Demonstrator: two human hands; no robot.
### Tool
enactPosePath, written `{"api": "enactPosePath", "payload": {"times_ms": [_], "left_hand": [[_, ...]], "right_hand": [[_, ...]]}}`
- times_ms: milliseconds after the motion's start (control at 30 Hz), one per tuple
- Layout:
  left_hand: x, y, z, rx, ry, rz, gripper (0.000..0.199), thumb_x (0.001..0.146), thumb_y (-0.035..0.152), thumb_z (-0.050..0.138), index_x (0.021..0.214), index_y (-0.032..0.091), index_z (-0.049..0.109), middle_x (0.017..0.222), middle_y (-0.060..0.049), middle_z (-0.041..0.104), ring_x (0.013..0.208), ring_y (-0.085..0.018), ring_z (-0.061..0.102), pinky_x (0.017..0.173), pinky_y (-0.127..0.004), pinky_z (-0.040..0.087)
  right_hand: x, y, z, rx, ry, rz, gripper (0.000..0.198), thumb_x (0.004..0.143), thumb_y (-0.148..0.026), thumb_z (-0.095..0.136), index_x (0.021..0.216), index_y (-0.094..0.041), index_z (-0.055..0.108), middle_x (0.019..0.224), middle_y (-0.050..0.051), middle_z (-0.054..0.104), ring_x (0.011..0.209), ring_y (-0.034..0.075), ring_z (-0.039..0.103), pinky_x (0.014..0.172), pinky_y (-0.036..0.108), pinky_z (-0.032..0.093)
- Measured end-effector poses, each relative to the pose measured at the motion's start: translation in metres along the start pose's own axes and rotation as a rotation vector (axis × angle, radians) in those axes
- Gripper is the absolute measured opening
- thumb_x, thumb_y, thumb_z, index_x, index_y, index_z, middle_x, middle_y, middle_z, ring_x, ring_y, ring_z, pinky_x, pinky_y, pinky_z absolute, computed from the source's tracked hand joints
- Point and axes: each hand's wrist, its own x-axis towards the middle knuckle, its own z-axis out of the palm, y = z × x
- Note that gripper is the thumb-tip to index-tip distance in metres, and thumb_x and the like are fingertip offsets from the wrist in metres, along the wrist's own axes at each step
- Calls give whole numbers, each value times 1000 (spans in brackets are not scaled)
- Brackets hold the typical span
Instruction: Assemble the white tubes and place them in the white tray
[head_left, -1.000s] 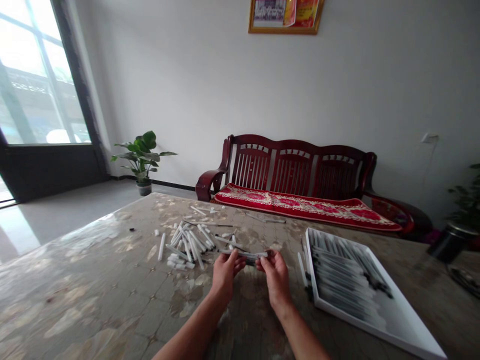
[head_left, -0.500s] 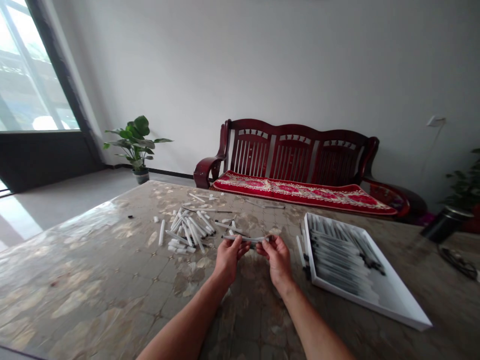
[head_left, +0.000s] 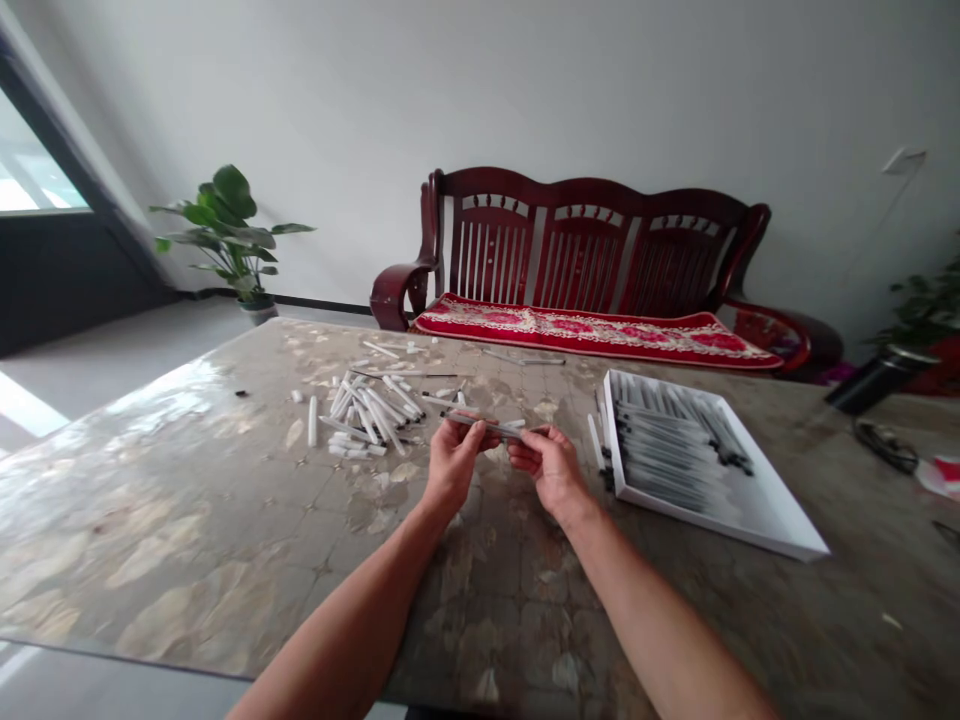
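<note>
Between my two hands is a slim, pale pen, nearly level with its right end slightly lower. The thumb and fingers of my left hand pinch its left part. My right hand closes on its right end, so that tip is hidden by the fingers. Just beyond and left of my left hand lies a loose pile of white pen parts, some with dark ends. Right of my right hand stands a shallow white box holding rows of clear, dark-tipped pens.
A few pens lie against the box's left side. Thin rods and small white pieces are scattered farther back on the patterned table. A black cylinder lies slanted at the right. A red wooden bench stands behind the table.
The view has tipped downward and shifted a little. The pen has gone from about level to sloping down rightward, and my right fingers now cover its right end.
</note>
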Motion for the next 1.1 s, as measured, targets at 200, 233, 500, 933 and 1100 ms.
{"api": "enactPosePath", "payload": {"times_ms": [200,233,500,933,1100], "left_hand": [[-5,8,0,113,-90,62,35,73,40,81,87,16,60,83,-4,75,65,-15,71,67,-30,61],[-5,8,0,122,-96,68,35,72,40,81,86,16,60,82,-4,75,65,-15,71,67,-30,61],[-4,6,8,-59,-37,-150,41,62,40,87,84,18,61,81,-3,75,75,-18,74,70,-28,60],[-7,7,6,81,-43,-243,44,62,39,85,95,18,67,87,-3,74,64,-13,69,52,-19,50],[-8,2,0,199,-37,-240,35,61,37,83,86,17,69,77,-2,72,59,-14,67,49,-19,48]], "right_hand": [[4,-3,-6,49,-10,142,15,68,-14,73,67,-19,59,55,0,70,46,14,66,39,18,51],[4,-4,-6,54,-10,153,13,69,-14,72,68,-18,60,55,0,70,46,14,66,40,18,52],[-10,-10,11,108,-104,72,17,72,-21,80,80,-18,65,64,-5,70,53,7,64,49,13,52],[19,-101,-36,-134,44,-348,35,69,-46,79,90,-21,66,77,0,73,61,12,65,47,18,46],[48,-174,-116,-1120,506,-575,49,92,-55,43,109,-16,67,80,5,73,60,14,65,50,22,48]]}}
